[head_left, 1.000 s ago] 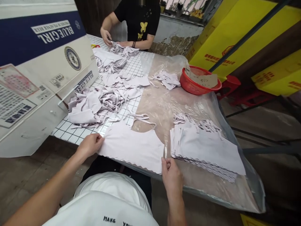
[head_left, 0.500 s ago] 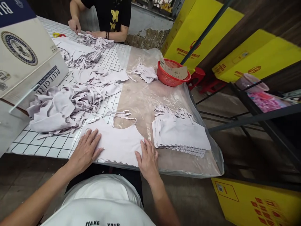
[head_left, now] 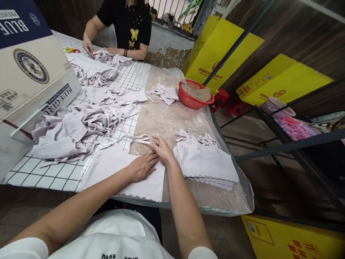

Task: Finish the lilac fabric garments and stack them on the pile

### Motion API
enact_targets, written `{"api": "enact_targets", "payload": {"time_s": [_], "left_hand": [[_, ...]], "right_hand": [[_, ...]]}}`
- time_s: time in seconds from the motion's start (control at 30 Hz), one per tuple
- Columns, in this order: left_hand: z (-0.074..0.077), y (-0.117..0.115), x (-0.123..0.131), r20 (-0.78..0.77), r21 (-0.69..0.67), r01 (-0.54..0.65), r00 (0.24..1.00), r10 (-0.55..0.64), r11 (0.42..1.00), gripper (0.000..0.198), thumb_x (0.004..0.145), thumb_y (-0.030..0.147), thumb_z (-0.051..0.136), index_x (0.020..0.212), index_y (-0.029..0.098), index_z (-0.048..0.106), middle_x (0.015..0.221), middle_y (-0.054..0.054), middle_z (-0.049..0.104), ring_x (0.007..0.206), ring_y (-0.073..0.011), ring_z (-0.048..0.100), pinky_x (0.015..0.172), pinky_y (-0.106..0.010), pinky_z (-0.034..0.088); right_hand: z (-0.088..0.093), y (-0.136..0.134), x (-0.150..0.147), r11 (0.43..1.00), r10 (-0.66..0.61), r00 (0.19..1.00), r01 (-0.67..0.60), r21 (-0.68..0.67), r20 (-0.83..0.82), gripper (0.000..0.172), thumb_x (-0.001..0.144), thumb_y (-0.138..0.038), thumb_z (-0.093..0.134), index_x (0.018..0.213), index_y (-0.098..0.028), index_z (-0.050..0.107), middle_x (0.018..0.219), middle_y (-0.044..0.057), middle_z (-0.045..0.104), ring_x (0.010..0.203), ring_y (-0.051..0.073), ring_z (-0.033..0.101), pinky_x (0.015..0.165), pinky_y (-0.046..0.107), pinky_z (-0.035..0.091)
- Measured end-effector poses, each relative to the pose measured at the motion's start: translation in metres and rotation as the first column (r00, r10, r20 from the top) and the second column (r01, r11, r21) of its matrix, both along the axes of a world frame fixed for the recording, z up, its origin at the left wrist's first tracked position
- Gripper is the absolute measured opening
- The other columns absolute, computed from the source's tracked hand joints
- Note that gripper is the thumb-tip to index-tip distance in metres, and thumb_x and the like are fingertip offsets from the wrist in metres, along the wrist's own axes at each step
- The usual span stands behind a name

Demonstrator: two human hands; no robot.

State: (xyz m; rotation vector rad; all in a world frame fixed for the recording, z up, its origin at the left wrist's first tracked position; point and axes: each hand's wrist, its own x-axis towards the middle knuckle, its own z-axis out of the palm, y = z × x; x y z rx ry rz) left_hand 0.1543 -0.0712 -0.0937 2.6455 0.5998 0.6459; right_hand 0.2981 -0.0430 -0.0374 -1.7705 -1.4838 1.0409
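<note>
A pale lilac strappy top (head_left: 115,172) lies flat at the table's near edge, its wavy hem towards me. My left hand (head_left: 144,166) rests flat on its upper right part, fingers stretched out. Just beyond those fingertips, my right hand (head_left: 162,149) has its thumb and fingers pinched together at the thin strap (head_left: 140,138). The hands overlap slightly there, hiding the top's right corner. To the right, a neat stack of similar tops (head_left: 207,162) lies with straps pointing away. On the left is a loose, crumpled heap of tops (head_left: 61,126).
Across the table a co-worker's hands (head_left: 88,46) handle another pile of tops (head_left: 113,57). Scissors (head_left: 72,50) lie nearby. A red basket (head_left: 192,99) holding cardboard stands at the far right edge. A large beer carton (head_left: 32,68) stands at left; a metal frame (head_left: 291,145) is at right.
My left hand has slid right across the top. My right hand has moved up from its right edge to the strap and closed. The view has tilted slightly upward.
</note>
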Motion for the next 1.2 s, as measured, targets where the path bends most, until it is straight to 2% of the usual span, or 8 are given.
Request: {"api": "enact_targets", "payload": {"time_s": [0.1, 0.23, 0.43, 0.5, 0.6, 0.7, 0.9, 1.2], "left_hand": [[-0.007, 0.000, -0.004, 0.047, -0.039, 0.013, 0.999, -0.011, 0.999, 0.041, 0.100, 0.029, 0.042, 0.136, 0.010, 0.049, 0.144, -0.020, 0.051, 0.138, -0.0306, 0.044, 0.114, -0.053, 0.039], [-0.016, 0.003, -0.010, 0.041, -0.075, 0.076, 0.997, -0.073, 0.994, 0.050, 0.098, 0.035, 0.047, 0.142, 0.011, 0.042, 0.149, -0.022, 0.045, 0.140, -0.0332, 0.041, 0.114, -0.056, 0.038], [-0.021, 0.004, -0.010, -0.008, -0.042, 0.066, 0.998, -0.066, 0.997, 0.054, 0.100, 0.030, 0.041, 0.151, 0.014, 0.034, 0.153, -0.021, 0.041, 0.146, -0.0326, 0.034, 0.116, -0.055, 0.035], [-0.018, 0.003, -0.009, 0.004, -0.029, 0.038, 0.999, -0.038, 0.999, 0.053, 0.101, 0.027, 0.039, 0.151, 0.014, 0.033, 0.153, -0.020, 0.042, 0.146, -0.0318, 0.034, 0.115, -0.054, 0.037], [-0.012, 0.002, -0.009, 0.027, -0.024, 0.016, 1.000, -0.016, 1.000, 0.051, 0.102, 0.028, 0.038, 0.151, 0.014, 0.034, 0.153, -0.019, 0.041, 0.146, -0.0304, 0.035, 0.115, -0.052, 0.038], [-0.005, 0.003, -0.009, 0.004, -0.055, 0.020, 1.000, -0.019, 0.998, 0.051, 0.101, 0.023, 0.038, 0.151, 0.017, 0.034, 0.155, -0.017, 0.040, 0.145, -0.0291, 0.036, 0.113, -0.050, 0.040], [-0.005, 0.004, -0.012, -0.015, -0.115, 0.011, 1.000, -0.013, 0.993, 0.059, 0.095, 0.012, 0.038, 0.153, 0.014, 0.026, 0.157, -0.018, 0.037, 0.146, -0.0273, 0.034, 0.116, -0.051, 0.036], [-0.007, 0.006, -0.012, -0.002, -0.150, 0.019, 1.000, -0.019, 0.989, 0.042, 0.097, 0.014, 0.032, 0.138, 0.015, 0.045, 0.148, -0.015, 0.049, 0.146, -0.0252, 0.035, 0.116, -0.052, 0.037]], "right_hand": [[0.024, -0.036, 0.006, 0.970, 0.196, 0.979, -0.187, 0.155, -0.049, 0.051, 0.089, -0.029, 0.058, 0.138, -0.019, 0.048, 0.086, -0.002, 0.063, 0.081, 0.014, 0.062, 0.083, 0.030, 0.050], [0.052, -0.099, 0.012, 0.870, 0.434, 0.888, -0.457, 0.185, 0.154, 0.059, 0.088, -0.032, 0.067, 0.143, -0.026, 0.049, 0.101, 0.005, 0.065, 0.102, 0.020, 0.060, 0.097, 0.039, 0.046], [0.046, -0.157, 0.007, 0.835, 0.472, 0.826, -0.531, 0.144, 0.309, 0.062, 0.089, -0.030, 0.068, 0.146, -0.028, 0.045, 0.114, 0.007, 0.071, 0.119, 0.026, 0.054, 0.104, 0.047, 0.039], [0.038, -0.154, 0.008, 0.886, 0.381, 0.894, -0.426, 0.181, 0.237, 0.055, 0.091, -0.034, 0.063, 0.143, -0.027, 0.048, 0.111, 0.007, 0.072, 0.111, 0.024, 0.059, 0.100, 0.044, 0.042], [0.019, -0.132, 0.015, 0.986, 0.080, 0.997, -0.081, 0.144, 0.008, 0.036, 0.096, -0.043, 0.051, 0.123, -0.021, 0.060, 0.086, 0.005, 0.072, 0.080, 0.018, 0.065, 0.077, 0.032, 0.049], [-0.009, -0.101, 0.023, 0.981, -0.189, 0.973, 0.194, 0.022, -0.129, 0.034, 0.089, -0.052, 0.055, 0.091, -0.019, 0.059, 0.063, -0.002, 0.059, 0.059, 0.014, 0.056, 0.059, 0.025, 0.043], [-0.040, -0.069, 0.029, 0.963, -0.269, 0.955, 0.264, -0.052, -0.123, 0.031, 0.082, -0.049, 0.062, 0.085, -0.019, 0.057, 0.063, -0.004, 0.056, 0.061, 0.013, 0.053, 0.060, 0.024, 0.042], [-0.025, -0.059, 0.023, 0.983, -0.172, 0.985, 0.172, -0.070, 0.009, 0.017, 0.077, -0.026, 0.056, 0.063, -0.020, 0.049, 0.058, -0.007, 0.046, 0.059, 0.010, 0.043, 0.058, 0.023, 0.033]]}}
